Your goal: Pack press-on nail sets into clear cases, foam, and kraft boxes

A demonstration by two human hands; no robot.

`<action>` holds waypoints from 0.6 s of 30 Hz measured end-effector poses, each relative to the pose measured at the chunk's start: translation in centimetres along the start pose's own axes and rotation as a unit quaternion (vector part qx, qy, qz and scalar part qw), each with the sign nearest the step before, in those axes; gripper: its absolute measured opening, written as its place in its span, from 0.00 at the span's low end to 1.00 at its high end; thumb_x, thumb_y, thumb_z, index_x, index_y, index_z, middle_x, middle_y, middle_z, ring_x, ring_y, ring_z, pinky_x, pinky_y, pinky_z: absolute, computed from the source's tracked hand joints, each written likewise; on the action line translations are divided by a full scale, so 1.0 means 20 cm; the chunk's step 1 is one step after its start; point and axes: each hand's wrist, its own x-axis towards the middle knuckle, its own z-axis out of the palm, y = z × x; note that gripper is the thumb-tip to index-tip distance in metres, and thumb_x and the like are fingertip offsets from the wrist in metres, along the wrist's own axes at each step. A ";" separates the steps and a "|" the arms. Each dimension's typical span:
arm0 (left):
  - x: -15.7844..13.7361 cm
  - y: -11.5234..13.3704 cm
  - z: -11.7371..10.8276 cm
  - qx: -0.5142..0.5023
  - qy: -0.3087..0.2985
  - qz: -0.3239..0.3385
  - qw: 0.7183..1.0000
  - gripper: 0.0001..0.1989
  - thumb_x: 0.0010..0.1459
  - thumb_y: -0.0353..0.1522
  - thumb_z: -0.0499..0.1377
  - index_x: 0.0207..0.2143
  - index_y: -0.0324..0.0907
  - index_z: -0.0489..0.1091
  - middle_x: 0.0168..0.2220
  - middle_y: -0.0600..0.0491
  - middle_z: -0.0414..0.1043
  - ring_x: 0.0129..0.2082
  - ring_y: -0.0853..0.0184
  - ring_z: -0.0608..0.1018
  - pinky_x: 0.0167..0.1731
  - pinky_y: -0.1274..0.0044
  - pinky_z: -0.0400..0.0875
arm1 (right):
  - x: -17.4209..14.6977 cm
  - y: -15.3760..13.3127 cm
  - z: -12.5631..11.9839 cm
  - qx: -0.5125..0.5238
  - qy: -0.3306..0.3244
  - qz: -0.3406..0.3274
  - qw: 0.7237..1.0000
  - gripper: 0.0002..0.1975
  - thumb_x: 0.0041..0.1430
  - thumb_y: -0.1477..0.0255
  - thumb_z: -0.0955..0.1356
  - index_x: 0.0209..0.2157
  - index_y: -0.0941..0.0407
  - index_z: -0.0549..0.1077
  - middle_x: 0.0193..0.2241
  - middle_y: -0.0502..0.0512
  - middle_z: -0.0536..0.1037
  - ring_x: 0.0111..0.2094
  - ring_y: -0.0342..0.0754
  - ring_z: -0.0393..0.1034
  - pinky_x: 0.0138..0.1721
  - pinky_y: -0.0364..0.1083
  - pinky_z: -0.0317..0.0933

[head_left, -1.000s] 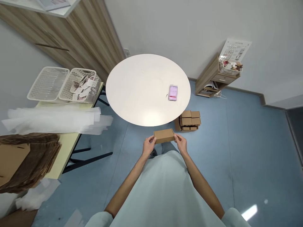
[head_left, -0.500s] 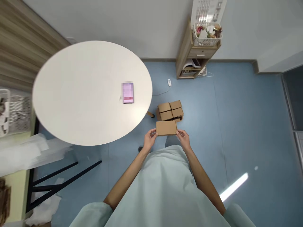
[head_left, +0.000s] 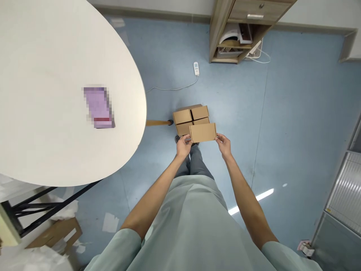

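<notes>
A small flat cardboard box point(head_left: 203, 133) is held level in front of me, its plain lid facing up. My left hand point(head_left: 184, 146) grips its left end between thumb and fingers. At the right end, my right hand point(head_left: 223, 145) pinches the near corner. Just beyond and partly behind it, several similar stacked boxes point(head_left: 182, 116) stand on the floor. The held box hides part of that stack's near right side. Whether the two touch, I cannot tell.
To the left is a white round table point(head_left: 124, 143) with a blurred purple item point(head_left: 98, 107) on it. Its wooden leg point(head_left: 158, 122) reaches near the stack. A white corded controller point(head_left: 196, 69) lies on the floor before a wooden cabinet point(head_left: 217, 37). A larger carton point(head_left: 56, 235) sits lower left.
My view has tipped down and moved closer to the floor, so my legs now show. Both hands still hold the box, which now overlaps the near right part of the stack.
</notes>
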 end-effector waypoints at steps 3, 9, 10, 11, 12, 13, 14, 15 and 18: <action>0.24 -0.02 0.06 0.018 0.002 0.000 1.000 0.18 0.58 0.24 0.63 0.51 0.39 0.79 0.54 0.43 0.81 0.50 0.57 0.84 0.59 0.62 0.75 | 0.25 0.06 0.05 -0.041 0.000 -0.005 0.999 0.26 0.55 0.52 0.72 0.48 0.56 0.80 0.51 0.65 0.84 0.50 0.58 0.78 0.58 0.59 0.69; 0.73 -0.11 0.17 0.054 -0.012 -0.002 0.998 0.20 0.58 0.22 0.62 0.53 0.37 0.80 0.52 0.43 0.82 0.49 0.56 0.84 0.59 0.62 0.75 | 0.74 0.23 0.20 -0.108 0.001 -0.016 0.994 0.22 0.59 0.59 0.69 0.49 0.57 0.81 0.51 0.64 0.84 0.49 0.57 0.78 0.57 0.57 0.69; 0.80 -0.13 0.20 0.055 -0.020 -0.004 0.998 0.21 0.59 0.22 0.62 0.54 0.37 0.79 0.53 0.43 0.82 0.47 0.57 0.84 0.58 0.63 0.75 | 0.81 0.26 0.22 -0.118 -0.001 -0.016 0.993 0.22 0.59 0.60 0.69 0.49 0.58 0.81 0.51 0.63 0.84 0.49 0.57 0.78 0.57 0.57 0.69; 0.86 -0.16 0.22 0.058 -0.028 -0.004 0.998 0.21 0.59 0.22 0.61 0.55 0.37 0.79 0.54 0.43 0.81 0.46 0.59 0.84 0.56 0.65 0.76 | 0.88 0.29 0.25 -0.126 -0.002 -0.018 0.992 0.21 0.60 0.61 0.69 0.50 0.57 0.81 0.51 0.63 0.84 0.49 0.56 0.78 0.57 0.57 0.69; 0.93 -0.19 0.24 0.064 -0.035 -0.002 0.997 0.21 0.59 0.22 0.61 0.55 0.37 0.79 0.54 0.44 0.81 0.46 0.60 0.84 0.56 0.67 0.76 | 0.95 0.32 0.27 -0.132 -0.003 -0.019 0.991 0.21 0.60 0.62 0.69 0.50 0.57 0.81 0.51 0.63 0.84 0.49 0.56 0.78 0.57 0.57 0.70; 0.98 -0.22 0.26 0.070 -0.040 0.001 0.997 0.21 0.59 0.22 0.61 0.55 0.38 0.79 0.54 0.44 0.81 0.46 0.61 0.84 0.55 0.68 0.76 | 1.00 0.35 0.29 -0.136 -0.005 -0.022 0.990 0.20 0.60 0.63 0.68 0.50 0.57 0.81 0.52 0.63 0.84 0.49 0.56 0.78 0.57 0.57 0.69; 1.04 -0.25 0.27 0.075 -0.042 0.005 0.996 0.21 0.60 0.22 0.61 0.54 0.38 0.79 0.54 0.44 0.82 0.47 0.61 0.83 0.55 0.69 0.75 | 1.06 0.38 0.31 -0.139 -0.006 -0.026 0.990 0.20 0.61 0.64 0.68 0.51 0.57 0.81 0.52 0.63 0.83 0.48 0.56 0.78 0.57 0.57 0.69; 1.09 -0.29 0.29 0.079 -0.042 0.008 0.996 0.20 0.60 0.22 0.60 0.54 0.38 0.79 0.53 0.45 0.82 0.48 0.61 0.83 0.56 0.69 0.75 | 1.11 0.41 0.34 -0.142 -0.006 -0.029 0.989 0.20 0.61 0.65 0.68 0.51 0.57 0.80 0.53 0.63 0.83 0.48 0.56 0.78 0.57 0.57 0.69; 1.21 -0.38 0.33 0.086 -0.035 0.003 0.996 0.20 0.60 0.22 0.61 0.54 0.38 0.79 0.53 0.43 0.81 0.51 0.61 0.82 0.57 0.69 0.74 | 1.23 0.49 0.40 -0.148 -0.005 -0.034 0.988 0.20 0.61 0.68 0.67 0.52 0.57 0.80 0.53 0.63 0.83 0.48 0.55 0.78 0.56 0.55 0.69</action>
